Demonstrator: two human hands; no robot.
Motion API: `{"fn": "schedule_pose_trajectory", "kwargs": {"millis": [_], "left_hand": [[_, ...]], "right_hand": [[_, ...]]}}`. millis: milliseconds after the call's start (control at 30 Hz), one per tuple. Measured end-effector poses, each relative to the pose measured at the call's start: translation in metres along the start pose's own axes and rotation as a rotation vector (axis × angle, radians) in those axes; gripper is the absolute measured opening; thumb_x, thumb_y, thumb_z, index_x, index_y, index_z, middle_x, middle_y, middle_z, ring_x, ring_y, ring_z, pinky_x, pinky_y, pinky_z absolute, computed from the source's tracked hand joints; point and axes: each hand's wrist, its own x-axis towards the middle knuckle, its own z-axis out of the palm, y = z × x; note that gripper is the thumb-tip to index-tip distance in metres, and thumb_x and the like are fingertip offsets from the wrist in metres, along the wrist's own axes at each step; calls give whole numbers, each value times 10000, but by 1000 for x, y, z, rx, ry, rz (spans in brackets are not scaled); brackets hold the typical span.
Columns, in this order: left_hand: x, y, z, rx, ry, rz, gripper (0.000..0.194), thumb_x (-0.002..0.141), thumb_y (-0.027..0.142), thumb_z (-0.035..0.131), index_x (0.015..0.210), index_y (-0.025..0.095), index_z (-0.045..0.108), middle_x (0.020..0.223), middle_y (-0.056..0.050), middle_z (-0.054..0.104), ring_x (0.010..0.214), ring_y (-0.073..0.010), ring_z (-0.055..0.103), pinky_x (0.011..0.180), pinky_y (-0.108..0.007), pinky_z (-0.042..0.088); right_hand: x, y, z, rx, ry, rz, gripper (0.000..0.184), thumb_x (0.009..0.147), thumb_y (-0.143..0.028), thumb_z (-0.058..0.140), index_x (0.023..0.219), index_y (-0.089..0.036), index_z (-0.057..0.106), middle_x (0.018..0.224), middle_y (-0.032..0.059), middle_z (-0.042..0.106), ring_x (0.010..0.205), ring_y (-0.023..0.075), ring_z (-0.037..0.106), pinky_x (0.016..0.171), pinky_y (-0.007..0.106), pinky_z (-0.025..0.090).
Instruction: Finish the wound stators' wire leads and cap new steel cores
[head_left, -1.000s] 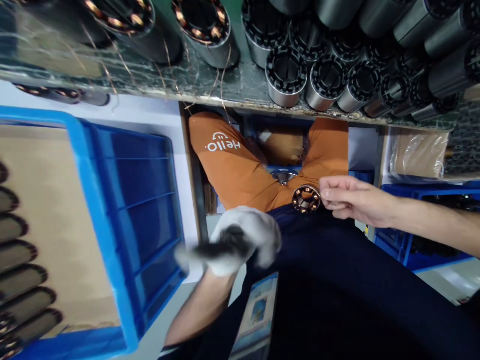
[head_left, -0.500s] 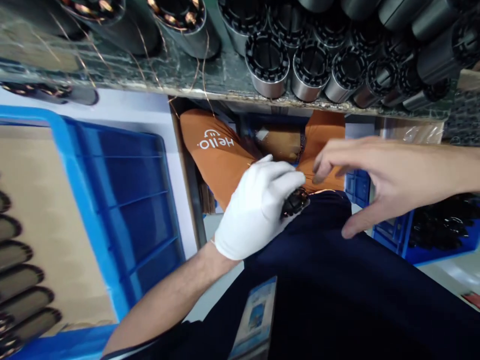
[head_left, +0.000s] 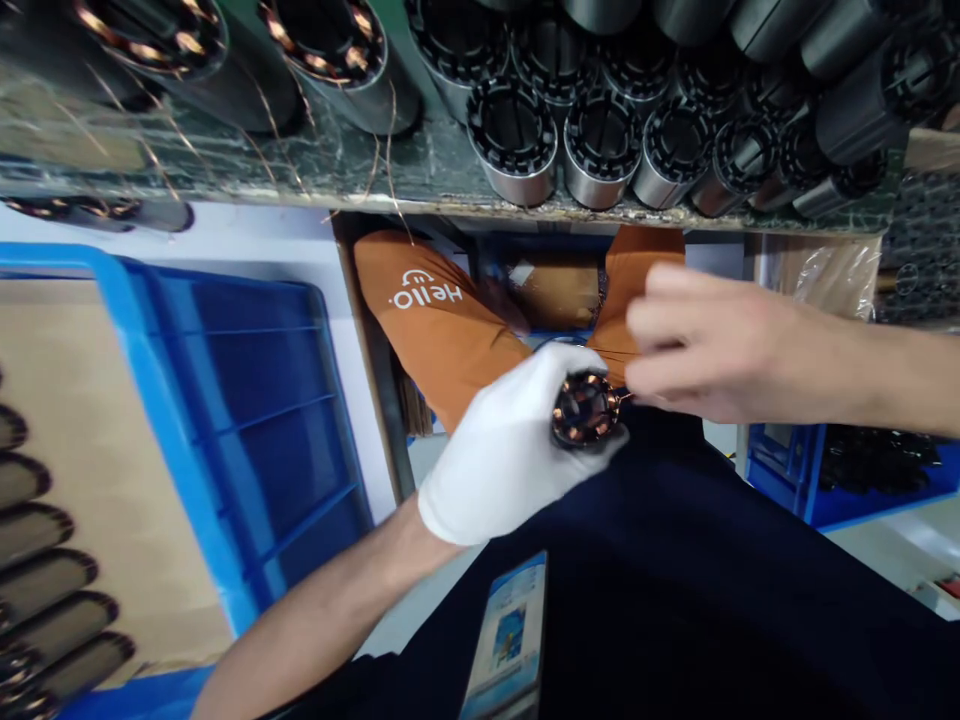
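In a white glove, my left hand (head_left: 502,450) is wrapped round a dark motor stator (head_left: 586,410). Its open end, ringed with copper windings, faces up toward me. A thin copper wire (head_left: 624,397) sticks out from the stator's right rim. My bare right hand (head_left: 709,345) is closed in a pinch at the outer end of that wire, a little blurred. Both hands are above my lap, below the bench edge.
Along the bench (head_left: 442,165) stand several unwound stators (head_left: 525,180) and several copper-wound stators (head_left: 360,90) with loose wire ends. A blue crate (head_left: 262,400) at left holds stators on cardboard. Another blue bin (head_left: 814,480) with black parts is at right.
My right hand has gone from open and spread to a pinch on the wire beside the stator. My left hand has turned the stator so its wound end shows more fully.
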Motion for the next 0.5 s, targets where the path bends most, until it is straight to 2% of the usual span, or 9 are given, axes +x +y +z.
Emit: {"fn": "schedule_pose_trajectory", "kwargs": {"millis": [33, 100, 167, 200, 233, 300, 333, 433, 500], "left_hand": [[1, 1, -1, 88, 77, 37, 189, 970, 312, 730, 1134, 218, 731, 1098, -82, 815, 967, -249, 770, 971, -420, 648], [5, 3, -5, 212, 152, 134, 82, 992, 299, 691, 1027, 232, 722, 948, -49, 784, 883, -238, 741, 1032, -459, 632], [9, 4, -7, 250, 152, 227, 110, 1006, 283, 659, 905, 247, 684, 743, 3, 677, 712, -208, 662, 968, -441, 645], [10, 4, -8, 263, 150, 263, 119, 999, 273, 666, 882, 251, 679, 715, 8, 658, 688, -207, 648, 948, -441, 651], [10, 4, -7, 270, 152, 292, 101, 984, 265, 683, 884, 256, 691, 739, -3, 686, 715, -218, 672, 953, -456, 656], [7, 3, -5, 233, 151, 252, 37, 937, 269, 740, 974, 266, 747, 906, -47, 796, 860, -262, 760, 1002, -496, 665], [5, 1, -3, 160, 118, 175, 118, 917, 277, 761, 1035, 269, 767, 973, -57, 825, 908, -277, 787, 994, -492, 675], [-1, -6, 3, -300, -113, -127, 205, 956, 363, 704, 1105, 262, 803, 922, -48, 835, 835, -285, 812, 835, -430, 710], [-6, -14, 5, -553, -207, -268, 247, 998, 428, 669, 1098, 267, 826, 920, -59, 846, 844, -310, 828, 813, -442, 724]], "right_hand": [[-3, 3, -3, 47, -38, 73, 284, 1017, -465, 830, 898, -256, 678, 952, 14, 615, 873, 211, 594, 758, 360, 501], [-9, 10, -2, 336, -203, 262, 425, 856, -558, 981, 1049, -257, 752, 1056, 32, 706, 935, 235, 687, 766, 355, 561], [-14, 17, 8, 732, -415, 405, 393, 903, -558, 929, 1046, -242, 745, 976, 18, 747, 853, 211, 725, 740, 338, 592], [-15, 19, 15, 899, -466, 435, 333, 977, -536, 851, 1005, -233, 716, 879, -5, 727, 779, 187, 710, 719, 325, 592], [-15, 19, 23, 991, -456, 430, 312, 1042, -512, 771, 958, -229, 670, 785, -34, 677, 705, 161, 668, 692, 308, 575], [-15, 16, 34, 850, -293, 307, 328, 1126, -449, 655, 889, -235, 581, 679, -82, 546, 621, 123, 551, 643, 270, 492], [-14, 13, 38, 683, -195, 231, 332, 1152, -400, 617, 869, -236, 562, 673, -85, 512, 624, 119, 510, 638, 266, 440], [-12, 2, 36, 116, -47, 13, 334, 1181, -186, 498, 878, -239, 628, 739, -41, 547, 732, 153, 499, 677, 323, 347], [-13, -4, 23, -184, -14, -85, 305, 1190, -164, 499, 1000, -257, 719, 824, -11, 617, 815, 186, 531, 713, 352, 359]]}}
